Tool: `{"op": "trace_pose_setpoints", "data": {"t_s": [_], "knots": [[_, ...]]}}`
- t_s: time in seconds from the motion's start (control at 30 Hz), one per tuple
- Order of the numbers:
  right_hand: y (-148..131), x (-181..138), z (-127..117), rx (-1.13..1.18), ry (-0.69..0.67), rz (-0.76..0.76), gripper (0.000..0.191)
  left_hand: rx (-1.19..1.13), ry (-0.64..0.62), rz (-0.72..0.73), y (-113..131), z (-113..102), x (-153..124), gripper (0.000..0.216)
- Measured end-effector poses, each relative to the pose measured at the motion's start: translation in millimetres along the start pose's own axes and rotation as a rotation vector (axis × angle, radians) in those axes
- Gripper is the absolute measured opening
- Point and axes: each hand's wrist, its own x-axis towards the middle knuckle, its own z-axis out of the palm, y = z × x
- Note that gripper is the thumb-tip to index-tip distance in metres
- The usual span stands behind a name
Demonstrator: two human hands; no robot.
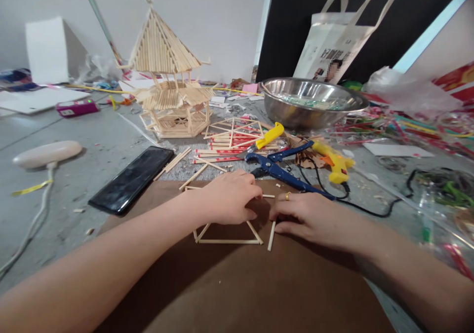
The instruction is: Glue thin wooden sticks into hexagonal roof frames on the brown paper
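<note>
My left hand [231, 197] rests curled, knuckles up, on a flat frame of thin wooden sticks [227, 240] lying on a brown board [240, 283]. Its fingertips press down at the frame's upper right part. My right hand [309, 217], with a ring on one finger, lies beside it, fingers closed together and touching a short loose stick [271, 235] at the frame's right corner. What the fingertips pinch is hidden.
Blue-handled cutters [281, 170] and a yellow glue gun [333, 161] lie just beyond the hands. A black phone [131, 179] is at left. A stick pagoda model [168, 71], a steel bowl [309, 98], stick bundles [229, 143] and a white bag [336, 37] stand farther back.
</note>
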Motion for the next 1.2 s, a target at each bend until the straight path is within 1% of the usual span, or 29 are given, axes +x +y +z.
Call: {"op": "trace_pose_setpoints", "data": {"t_s": [0.13,0.3,0.57,0.87,1.2], "knots": [[1.5,0.2,1.0,0.006,0.011,-0.01,0.019,0.0,-0.003,0.003,0.0,0.7,0.6,0.026],[3.3,1.9,1.4,-0.01,0.026,0.024,0.022,0.006,-0.001,0.007,-0.4,0.6,0.3,0.026],[5.0,4.2,5.5,-0.033,0.064,0.035,0.022,0.02,-0.009,0.012,-0.2,1.1,0.6,0.025],[8.5,4.4,10.6,-0.037,0.091,0.022,0.023,0.026,-0.02,0.005,1.0,-0.5,0.7,0.025],[3.6,5.7,8.7,-0.03,0.092,0.04,0.023,0.031,-0.019,0.011,1.0,-0.6,0.0,0.025]]}}
